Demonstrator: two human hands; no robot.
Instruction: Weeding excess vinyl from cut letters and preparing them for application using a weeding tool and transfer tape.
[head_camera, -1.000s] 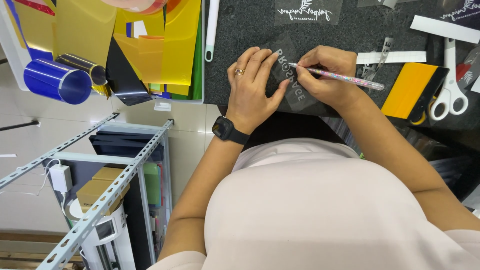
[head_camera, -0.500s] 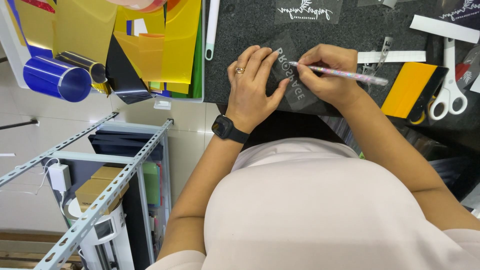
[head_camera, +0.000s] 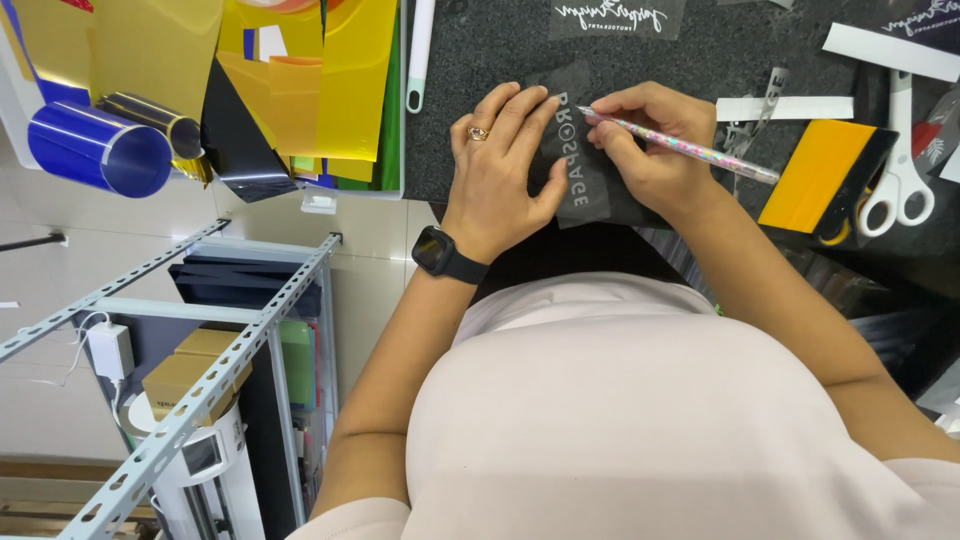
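The left hand (head_camera: 497, 175) lay flat, fingers spread, pinning a dark vinyl sheet (head_camera: 580, 165) with white lettering at the near edge of the table (head_camera: 700, 50). The right hand (head_camera: 650, 145) had its grip closed on a speckled pen-like tool (head_camera: 680, 148), tip seemingly touching the sheet. Scissors (head_camera: 900, 180) lay well apart.

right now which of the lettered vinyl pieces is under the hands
The dark vinyl piece with block lettering, pinned by the left hand; the script-lettered piece lies untouched further up.

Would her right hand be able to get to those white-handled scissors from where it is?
Probably yes: the scissors lie bare on the dark mat right of the right hand, but it holds a pen.
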